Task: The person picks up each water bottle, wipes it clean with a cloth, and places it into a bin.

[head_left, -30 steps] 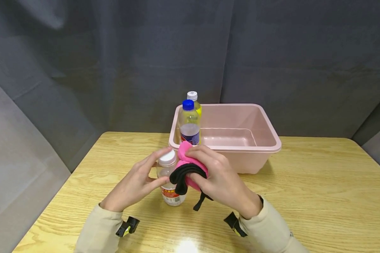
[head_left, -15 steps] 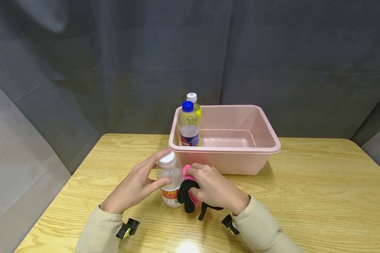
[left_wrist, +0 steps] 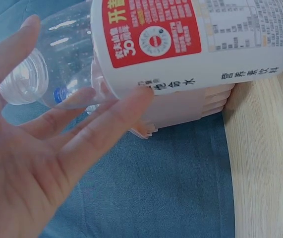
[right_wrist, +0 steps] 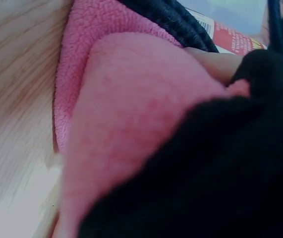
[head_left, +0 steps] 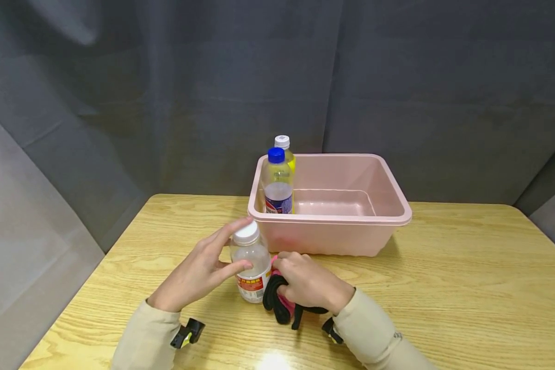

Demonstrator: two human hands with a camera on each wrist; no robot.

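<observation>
In the head view my left hand (head_left: 203, 267) curves round a clear plastic bottle (head_left: 252, 262) with a white cap, which stands upright on the table. Its thumb lies across the near side and the index finger reaches the cap. The left wrist view shows the bottle's red and white label (left_wrist: 153, 37) and spread fingers along its side. Just right of the bottle, low over the table, my right hand (head_left: 307, 282) grips a bunched pink fleecy cloth (head_left: 277, 298) with black edging and a black cord. Up close, its folds (right_wrist: 131, 109) hide most of the right fingers.
Behind the hands stands a pale pink plastic basin (head_left: 328, 234). Inside its left end are a blue-capped bottle (head_left: 278, 190) and a white-capped bottle (head_left: 282, 142) of yellow liquid. A dark curtain (head_left: 240, 77) hangs behind the wooden table (head_left: 467, 277).
My right hand has brought the pink cloth down from beside the bottle's upper part to the table by its base. The left hand and bottle have hardly moved.
</observation>
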